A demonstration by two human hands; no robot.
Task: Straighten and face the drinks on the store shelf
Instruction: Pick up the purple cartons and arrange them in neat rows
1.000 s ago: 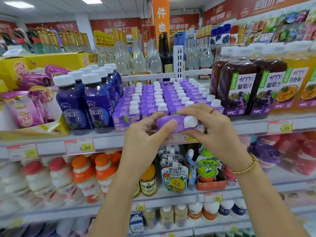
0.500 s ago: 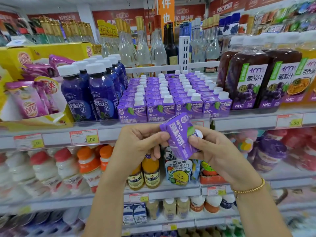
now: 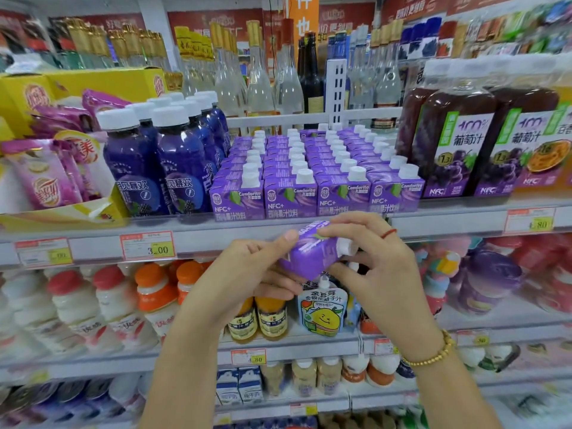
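Note:
A small purple juice carton point(image 3: 312, 252) with a white cap lies on its side in front of the shelf edge, cap pointing right. My left hand point(image 3: 247, 280) grips its left end between thumb and fingers. My right hand point(image 3: 371, 258) pinches the cap end from above and below. Behind and above, several rows of the same purple cartons point(image 3: 315, 171) stand upright on the shelf point(image 3: 93, 239), labels facing forward.
Blue bottles point(image 3: 158, 162) stand left of the cartons, dark grape juice bottles point(image 3: 458, 140) to their right. Pink snack packs in a yellow box point(image 3: 46, 171) sit far left. Lower shelves hold white yoghurt bottles point(image 3: 93, 308), orange-capped bottles and a pouch drink point(image 3: 322, 311).
The carton has turned in my hands, from standing tilted with its label showing to lying on its side with the cap to the right. The camera has tipped down slightly.

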